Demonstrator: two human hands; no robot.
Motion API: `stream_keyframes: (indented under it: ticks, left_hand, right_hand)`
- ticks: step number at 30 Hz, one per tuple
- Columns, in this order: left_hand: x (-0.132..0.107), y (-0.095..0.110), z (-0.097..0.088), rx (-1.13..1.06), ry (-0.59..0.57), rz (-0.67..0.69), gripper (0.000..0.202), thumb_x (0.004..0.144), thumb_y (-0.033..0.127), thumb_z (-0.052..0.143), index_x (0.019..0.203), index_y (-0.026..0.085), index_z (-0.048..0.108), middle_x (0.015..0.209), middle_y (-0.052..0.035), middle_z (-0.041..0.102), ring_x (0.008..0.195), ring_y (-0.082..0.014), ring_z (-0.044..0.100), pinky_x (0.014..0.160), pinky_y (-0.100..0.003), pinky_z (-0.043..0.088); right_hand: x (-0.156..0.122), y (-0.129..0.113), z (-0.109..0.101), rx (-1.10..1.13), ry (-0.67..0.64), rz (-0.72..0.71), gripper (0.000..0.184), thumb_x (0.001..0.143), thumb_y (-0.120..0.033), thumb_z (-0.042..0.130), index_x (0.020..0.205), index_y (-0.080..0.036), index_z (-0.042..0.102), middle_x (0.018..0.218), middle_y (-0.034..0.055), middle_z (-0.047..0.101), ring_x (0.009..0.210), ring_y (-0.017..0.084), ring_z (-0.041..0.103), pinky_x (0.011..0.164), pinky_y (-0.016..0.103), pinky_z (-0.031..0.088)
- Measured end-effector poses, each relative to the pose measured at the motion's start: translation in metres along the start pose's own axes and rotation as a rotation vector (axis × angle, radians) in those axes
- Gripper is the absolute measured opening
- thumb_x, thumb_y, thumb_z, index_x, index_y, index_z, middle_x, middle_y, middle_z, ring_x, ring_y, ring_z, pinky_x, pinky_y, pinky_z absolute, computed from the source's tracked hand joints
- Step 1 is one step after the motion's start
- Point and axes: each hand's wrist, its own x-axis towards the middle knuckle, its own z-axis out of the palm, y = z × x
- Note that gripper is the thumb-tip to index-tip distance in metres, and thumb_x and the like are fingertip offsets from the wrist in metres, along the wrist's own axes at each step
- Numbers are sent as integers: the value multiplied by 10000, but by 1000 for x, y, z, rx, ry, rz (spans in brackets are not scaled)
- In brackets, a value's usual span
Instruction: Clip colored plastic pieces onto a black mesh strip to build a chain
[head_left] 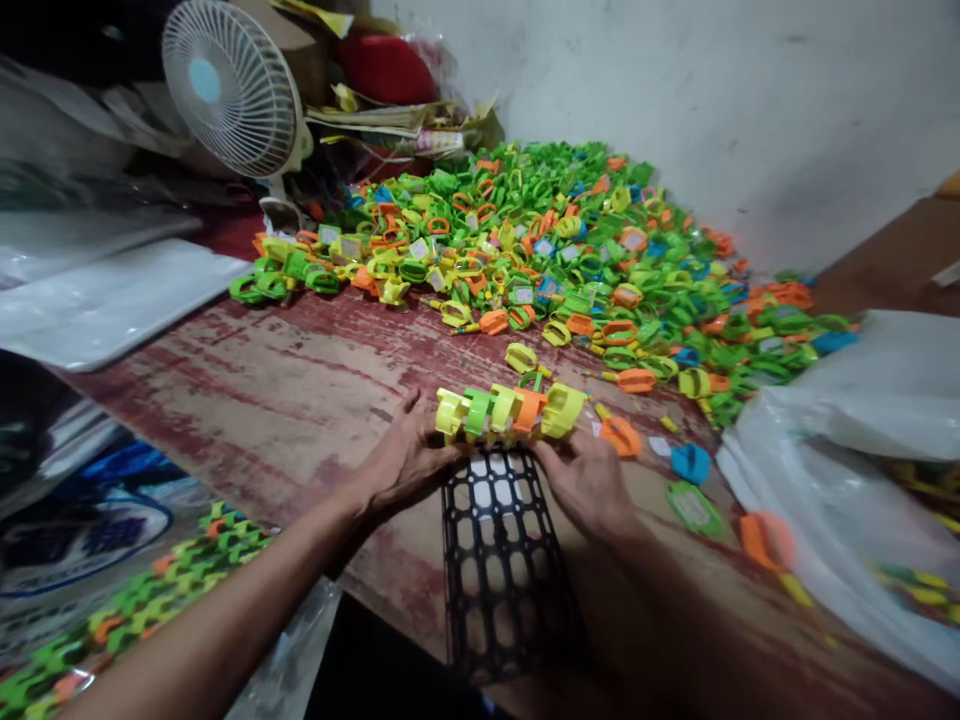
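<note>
A black plastic grid rack (501, 545) with rows of openings reaches from near my body to the middle of the table. Along its far end stands a row of small plastic clip-like pieces (504, 410) in yellow, green and orange. My left hand (409, 450) is closed round the left side of that end, fingers partly hidden by the row. On the right, my right hand (592, 480) grips the same end, its thumb near the rack's top edge and the other fingers hidden. A white patch (495, 485) shows through the openings.
A large heap of green, orange, yellow and blue plastic pieces (525, 240) lies against the wall. Loose ones, including a blue piece (690, 463), lie right of my hands. A fan (232, 90) stands back left. Plastic bags (825, 470) lie right; more rowed pieces (150, 600) are lower left.
</note>
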Motion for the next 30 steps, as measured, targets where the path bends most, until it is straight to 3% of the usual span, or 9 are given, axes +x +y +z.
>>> stream_keyframes:
  ticks: [3,6,13,20,30]
  left_hand:
    - [1,-2,0,38,-39,72,153,840,294,603,898,263,740,1001,22,766,1072,-245,628,1222,-504,39]
    - [1,-5,0,86,-20,84,152,850,292,611,935,269,734,1034,31,769,1071,-232,639,1230,-493,-9]
    - [1,-5,1,110,-4,86,206,862,347,597,998,298,743,1074,16,766,1090,-244,635,1226,-518,-24]
    - [0,-5,1,102,-20,59,246,858,332,588,1060,320,729,1145,19,749,1134,-235,628,1228,-522,-37]
    - [-1,-3,1,117,-1,80,191,875,323,559,863,261,740,1005,-4,764,1056,-271,641,1237,-539,51]
  right_hand:
    - [0,0,2,14,-16,-66,247,845,-345,522,881,-205,722,883,91,748,840,256,688,767,352,532]
    - [-2,1,5,25,12,-46,245,847,-381,547,859,-209,721,836,92,742,798,259,685,755,366,540]
    - [-8,4,15,79,101,-131,191,899,-332,537,879,-247,707,847,81,735,1014,274,665,909,394,523]
    - [-11,5,22,65,123,-172,202,916,-284,480,945,-221,671,878,90,735,839,241,684,788,360,545]
    - [-7,13,23,140,54,-173,199,922,-261,512,1005,-223,689,1001,75,743,969,243,685,876,371,542]
